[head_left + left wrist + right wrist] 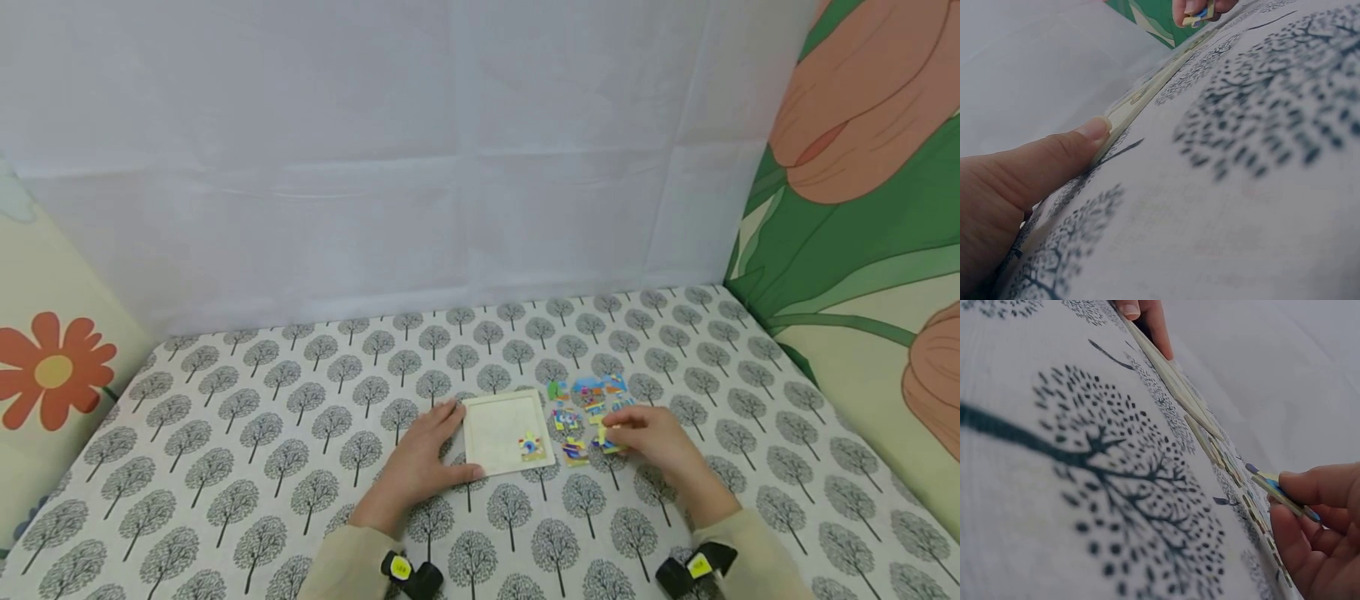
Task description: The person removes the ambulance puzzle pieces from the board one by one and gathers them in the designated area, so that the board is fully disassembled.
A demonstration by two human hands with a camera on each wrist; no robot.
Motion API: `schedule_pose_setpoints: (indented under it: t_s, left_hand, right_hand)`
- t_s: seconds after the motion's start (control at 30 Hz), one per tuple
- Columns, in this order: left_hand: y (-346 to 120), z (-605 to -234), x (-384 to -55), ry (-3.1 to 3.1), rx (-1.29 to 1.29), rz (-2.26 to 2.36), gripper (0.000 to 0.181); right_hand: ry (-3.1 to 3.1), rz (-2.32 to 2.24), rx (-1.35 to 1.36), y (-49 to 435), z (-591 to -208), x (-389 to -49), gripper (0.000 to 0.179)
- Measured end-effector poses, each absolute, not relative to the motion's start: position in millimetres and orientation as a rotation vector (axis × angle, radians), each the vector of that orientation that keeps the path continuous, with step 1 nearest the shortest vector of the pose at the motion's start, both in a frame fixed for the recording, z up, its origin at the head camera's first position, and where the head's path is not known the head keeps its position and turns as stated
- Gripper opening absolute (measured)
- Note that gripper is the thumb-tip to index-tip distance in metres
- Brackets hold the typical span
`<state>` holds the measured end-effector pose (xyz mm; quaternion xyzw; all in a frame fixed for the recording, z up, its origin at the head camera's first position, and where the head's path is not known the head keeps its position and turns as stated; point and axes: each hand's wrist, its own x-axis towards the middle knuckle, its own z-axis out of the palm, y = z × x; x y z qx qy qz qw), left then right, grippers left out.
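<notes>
A square pale wooden puzzle tray (495,429) lies on the cloth, with one colourful puzzle piece (532,447) in its lower right corner. My left hand (427,454) rests along the tray's left side, thumb on its near left corner and fingers stretched toward the far left corner. In the right wrist view, my right hand (1325,525) pinches a thin puzzle piece (1279,492) between thumb and fingertips, tilted and raised above the cloth. Several loose pieces (564,420) lie right of the tray, partly hidden by the right hand.
A white cloth (322,492) with dark tree prints covers the table. Behind it hangs a white sheet (375,167). Flowered panels (870,217) stand at the sides. Both wrists carry small black devices (412,575).
</notes>
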<state>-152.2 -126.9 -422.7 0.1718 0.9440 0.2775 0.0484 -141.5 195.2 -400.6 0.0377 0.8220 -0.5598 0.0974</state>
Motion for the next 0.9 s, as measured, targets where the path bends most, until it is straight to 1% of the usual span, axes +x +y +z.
schedule_pose_setpoints:
  t_s: [0.33, 0.67, 0.9]
  left_hand:
    - [-126.2, -421.5, -151.8, 2.868, 0.502, 0.852, 0.095]
    - [-126.1, -419.3, -149.8, 2.868, 0.498, 0.857, 0.096]
    - [-126.1, -420.0, -150.0, 2.863, 0.497, 0.856, 0.095]
  right_hand:
    - [2.535, -1.487, 0.179, 189.5, -402.3, -140.7, 0.021]
    - [2.768, -1.163, 0.179, 189.0, -402.1, -141.4, 0.021]
    - [2.83, -1.066, 0.191, 186.7, -399.0, -140.5, 0.022]
